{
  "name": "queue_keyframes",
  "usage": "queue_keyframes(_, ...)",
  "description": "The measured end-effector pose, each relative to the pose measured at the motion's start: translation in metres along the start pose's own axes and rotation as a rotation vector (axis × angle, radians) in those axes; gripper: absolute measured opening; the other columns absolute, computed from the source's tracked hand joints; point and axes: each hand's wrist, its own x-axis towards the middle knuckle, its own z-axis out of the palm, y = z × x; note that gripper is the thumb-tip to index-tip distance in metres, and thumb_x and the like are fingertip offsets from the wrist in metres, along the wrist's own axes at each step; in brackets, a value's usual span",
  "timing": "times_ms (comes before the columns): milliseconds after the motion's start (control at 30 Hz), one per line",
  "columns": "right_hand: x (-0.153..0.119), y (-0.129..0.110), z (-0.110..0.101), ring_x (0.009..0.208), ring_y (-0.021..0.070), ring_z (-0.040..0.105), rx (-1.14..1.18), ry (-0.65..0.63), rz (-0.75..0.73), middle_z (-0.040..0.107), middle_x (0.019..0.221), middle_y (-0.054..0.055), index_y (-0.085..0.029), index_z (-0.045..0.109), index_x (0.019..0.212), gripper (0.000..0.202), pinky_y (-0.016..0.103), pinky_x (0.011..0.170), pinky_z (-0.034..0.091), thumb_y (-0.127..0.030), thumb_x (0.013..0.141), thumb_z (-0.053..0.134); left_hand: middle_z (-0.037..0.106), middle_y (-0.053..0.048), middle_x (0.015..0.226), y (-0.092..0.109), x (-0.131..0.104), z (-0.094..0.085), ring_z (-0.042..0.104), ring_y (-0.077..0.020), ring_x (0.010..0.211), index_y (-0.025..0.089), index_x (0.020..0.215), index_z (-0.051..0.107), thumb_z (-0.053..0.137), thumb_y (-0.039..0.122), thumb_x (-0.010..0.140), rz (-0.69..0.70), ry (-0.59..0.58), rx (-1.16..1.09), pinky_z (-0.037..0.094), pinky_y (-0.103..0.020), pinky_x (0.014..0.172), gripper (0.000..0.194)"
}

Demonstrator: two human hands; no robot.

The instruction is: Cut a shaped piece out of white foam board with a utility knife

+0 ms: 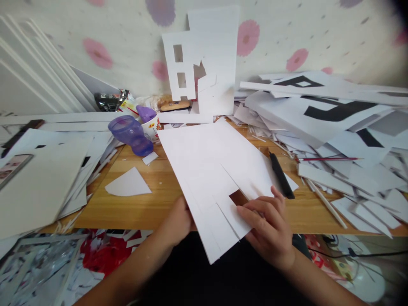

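A white foam board (204, 157) is tilted over the front of the table, with long slits and a small rectangular opening (238, 197) near its lower right edge. My left hand (182, 220) is closed at the board's left edge; its fingertips are hidden behind it. With my right hand (269, 225) I grip the lower right edge, fingers on top beside the opening and thumb underneath. To the right of the board lies a black-handled tool (281, 175), apart from my hands.
A white cut-out panel (216, 55) stands against the flowered wall. A purple cup (132, 134) and a paper cup (152, 126) stand at the back left. Board scraps (328, 123) pile up on the right, with a pencil (331, 159). Sheets and a phone (14, 168) lie left.
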Motion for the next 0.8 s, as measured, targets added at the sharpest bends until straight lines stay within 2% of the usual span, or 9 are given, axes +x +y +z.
queue_keyframes(100,-0.002,0.0,-0.002,0.088,0.0221,0.054,-0.008,-0.005,-0.013,0.063,0.092,0.006,-0.016,0.067,0.107,0.027,0.071,0.1,0.029,-0.008,0.083,0.063,0.075,-0.004,0.104,0.0,0.002,-0.031,0.065,-0.0245,0.105,0.023,0.096,0.075,0.073,0.031,0.078,0.244,0.277,0.161,0.048,-0.039,0.097,0.019)
queue_keyframes(167,-0.002,-0.001,-0.001,0.088,0.021,0.055,0.008,0.007,-0.021,0.063,0.093,0.005,-0.017,0.067,0.106,0.028,0.07,0.101,0.03,-0.004,0.081,0.062,0.074,-0.005,0.103,-0.001,0.0,-0.042,0.066,-0.0217,0.1,0.022,0.096,0.074,0.07,0.037,0.081,0.358,0.428,0.032,0.051,-0.035,0.092,0.021)
queue_keyframes(233,-0.003,-0.002,0.0,0.087,0.0199,0.055,0.047,0.021,-0.024,0.062,0.092,0.004,-0.016,0.065,0.102,0.027,0.067,0.101,0.033,-0.002,0.081,0.06,0.074,-0.006,0.09,-0.003,-0.005,-0.041,0.068,-0.0199,0.08,0.02,0.093,0.072,0.069,0.05,0.08,0.283,0.372,-0.168,0.055,-0.033,0.073,0.033)
queue_keyframes(300,-0.003,-0.003,0.002,0.085,0.0189,0.056,0.097,0.02,-0.02,0.061,0.091,0.005,-0.015,0.063,0.097,0.024,0.064,0.1,0.037,0.0,0.08,0.058,0.073,-0.007,0.082,-0.006,-0.011,-0.03,0.067,-0.0201,0.068,0.018,0.094,0.071,0.068,0.06,0.077,0.074,0.157,-0.31,0.055,-0.032,0.061,0.046)
queue_keyframes(367,-0.004,-0.003,0.004,0.084,0.0181,0.057,0.123,-0.003,-0.018,0.061,0.089,0.004,-0.016,0.06,0.093,0.022,0.062,0.099,0.04,0.0,0.079,0.057,0.074,-0.01,0.086,-0.007,-0.016,-0.014,0.069,-0.0237,0.074,0.016,0.097,0.071,0.071,0.058,0.075,-0.081,-0.014,-0.388,0.056,-0.035,0.066,0.048)
queue_keyframes(400,-0.004,-0.004,0.004,0.083,0.0177,0.058,0.125,-0.022,-0.02,0.061,0.088,0.004,-0.017,0.059,0.092,0.021,0.061,0.099,0.041,0.0,0.079,0.056,0.075,-0.011,0.089,-0.007,-0.018,-0.007,0.07,-0.0257,0.08,0.015,0.097,0.071,0.074,0.053,0.075,-0.109,-0.045,-0.417,0.056,-0.037,0.071,0.044)
queue_keyframes(500,-0.006,-0.004,0.0,0.084,0.0174,0.059,0.12,-0.089,-0.026,0.062,0.088,0.003,-0.019,0.059,0.093,0.016,0.057,0.099,0.044,-0.007,0.082,0.06,0.076,-0.012,0.091,-0.005,-0.017,0.008,0.07,-0.0289,0.089,0.013,0.094,0.072,0.082,0.036,0.069,-0.117,0.011,-0.458,0.054,-0.038,0.081,0.035)
queue_keyframes(633,-0.006,0.0,-0.008,0.087,0.0203,0.059,0.164,-0.188,-0.081,0.062,0.091,0.006,-0.016,0.06,0.101,0.025,0.057,0.096,0.046,-0.03,0.083,0.069,0.076,-0.01,0.087,-0.004,-0.014,0.011,0.072,-0.0271,0.084,0.013,0.091,0.072,0.084,0.029,0.065,-0.136,0.109,-0.44,0.055,-0.035,0.074,0.033)
queue_keyframes(800,-0.005,0.001,-0.011,0.088,0.0196,0.059,0.211,-0.238,-0.098,0.061,0.095,0.007,-0.014,0.062,0.101,0.02,0.057,0.096,0.046,-0.011,0.081,0.062,0.077,-0.01,0.089,-0.005,-0.015,0.01,0.072,-0.025,0.083,0.013,0.094,0.073,0.082,0.029,0.068,-0.127,0.106,-0.435,0.055,-0.031,0.071,0.032)
